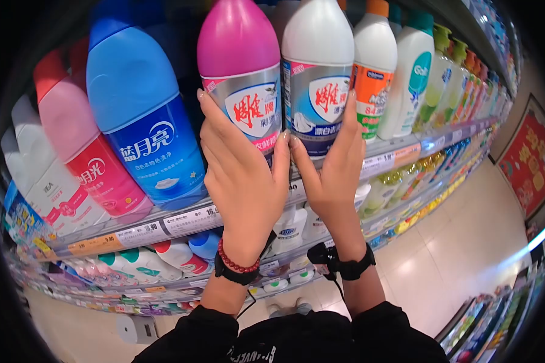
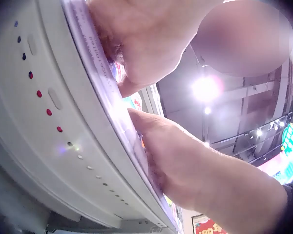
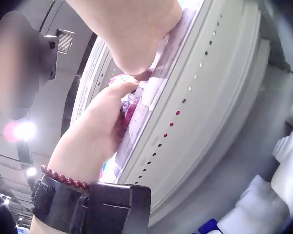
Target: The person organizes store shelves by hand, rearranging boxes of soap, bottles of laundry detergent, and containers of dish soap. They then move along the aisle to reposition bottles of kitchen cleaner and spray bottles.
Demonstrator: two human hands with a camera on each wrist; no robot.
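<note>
Two laundry bottles stand side by side at the shelf's front in the head view: a pink-topped bottle (image 1: 239,42) and a white-topped bottle (image 1: 318,36), both with silver labels. My left hand (image 1: 245,157) lies over the lower left of the pink one, fingers straight along its left side and thumb by its lower right edge. Against the white bottle's right side rest the extended fingers of my right hand (image 1: 333,163), its thumb by the lower left edge. The thumb tips nearly meet between the bottles. Both wrist views show the hands (image 2: 171,151) (image 3: 97,122) at the shelf edge.
To the left stand a large blue bottle (image 1: 139,109) and a pink-and-red bottle (image 1: 85,139). An orange-labelled bottle (image 1: 374,91) and a white-and-green bottle (image 1: 409,85) are on the right. Price tags line the shelf edge (image 1: 145,230); lower shelves hold more bottles.
</note>
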